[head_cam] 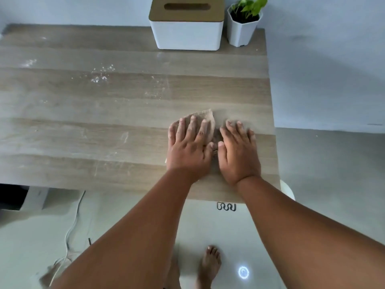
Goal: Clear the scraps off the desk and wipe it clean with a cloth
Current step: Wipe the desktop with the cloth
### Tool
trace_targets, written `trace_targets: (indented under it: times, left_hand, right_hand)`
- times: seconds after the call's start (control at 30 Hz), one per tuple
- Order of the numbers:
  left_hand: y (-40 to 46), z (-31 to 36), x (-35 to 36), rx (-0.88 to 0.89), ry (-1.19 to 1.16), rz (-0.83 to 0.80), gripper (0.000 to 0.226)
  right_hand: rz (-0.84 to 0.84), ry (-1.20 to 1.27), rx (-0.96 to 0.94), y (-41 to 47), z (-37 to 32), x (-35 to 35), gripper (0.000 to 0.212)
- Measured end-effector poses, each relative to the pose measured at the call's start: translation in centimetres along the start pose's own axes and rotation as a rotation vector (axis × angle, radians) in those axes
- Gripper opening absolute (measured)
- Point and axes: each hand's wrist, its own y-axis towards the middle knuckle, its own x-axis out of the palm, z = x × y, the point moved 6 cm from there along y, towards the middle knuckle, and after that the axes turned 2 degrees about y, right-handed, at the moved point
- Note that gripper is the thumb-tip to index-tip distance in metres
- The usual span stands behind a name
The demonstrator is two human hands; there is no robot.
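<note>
Both flat, left hand point(188, 150) and right hand point(237, 152) press the cloth point(208, 119); white scraps point(100, 78) lie far-left across the counter point(83, 132).

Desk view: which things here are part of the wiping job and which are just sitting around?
Part of the job: cloth, left hand, right hand, white crumbs, desk.

Just there: tissue box, potted plant, floor cable.

Tissue box point(186, 28), potted plant point(244, 24) side by side

Pale blue wall point(323, 69) behind, grey floor point(333, 184) crossed by a white cable point(71, 226).
</note>
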Motion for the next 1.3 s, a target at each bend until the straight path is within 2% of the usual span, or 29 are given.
trace_targets:
  times: [0.1, 0.2, 0.33, 0.43, 0.5, 0.57, 0.63, 0.7, 0.87, 0.97, 1.03, 1.17, 1.3]
  left_hand:
    - [-2.1, -0.6, 0.4, 0.048, 0.050, 0.014, 0.073]
    - [-4.9, -2.6, 0.2, 0.065, 0.073, 0.026, 0.077]
    - [-8.4, -8.9, -0.7, -0.064, 0.073, 0.016, 0.070]
    - [-9.7, -14.9, -2.3, -0.184, 0.073, 0.030, 0.066]
    - [-9.1, -18.4, -3.2, -0.297, 0.075, 0.005, 0.071]
    - [-7.2, -20.3, -3.4, -0.380, 0.071, -0.036, 0.072]
    - [-4.8, -20.1, -3.3, -0.383, 0.070, -0.048, 0.069]
    - [-2.8, -18.2, -2.9, -0.289, 0.088, -0.047, 0.068]
    - [-3.1, -12.2, -2.0, 0.131, 0.082, -0.040, 0.068]
    - [-6.2, -12.6, -1.8, 0.326, 0.062, -0.046, 0.065]
    - [-7.7, -15.1, -2.2, 0.372, 0.076, -0.036, 0.064]
    - [-7.4, -21.8, -3.7, 0.247, 0.074, -0.007, 0.065]
    - [-2.2, -24.7, -4.8, -0.073, 0.065, -0.015, 0.072]
  right_hand:
    - [0.032, 0.012, -0.044, -0.2, -0.3, -0.3, 0.059]
    - [-0.012, -0.078, -0.081, -0.3, -0.8, 0.1, 0.060]
    - [-0.046, -0.157, -0.034, -0.1, -0.8, 0.7, 0.058]
    - [-0.006, -0.211, -0.001, 0.5, -1.5, 0.8, 0.047]
    - [0.038, -0.230, 0.060, 1.3, -2.3, 1.0, 0.041]
    - [0.053, -0.219, 0.147, 2.3, -3.0, 1.5, 0.044]
    - [0.030, -0.199, 0.218, 3.6, -3.8, 2.4, 0.052]
    - [-0.008, -0.192, 0.276, 5.0, -4.6, 3.4, 0.062]
    - [-0.026, -0.230, 0.337, 6.2, -5.2, 4.3, 0.073]
    - [-0.035, -0.237, 0.322, 6.1, -5.3, 4.2, 0.074]
    - [-0.045, -0.255, 0.320, 6.0, -5.6, 4.1, 0.072]
    - [-0.066, -0.290, 0.331, 6.1, -5.6, 4.2, 0.067]
    - [-0.071, -0.309, 0.341, 6.2, -5.4, 4.4, 0.068]
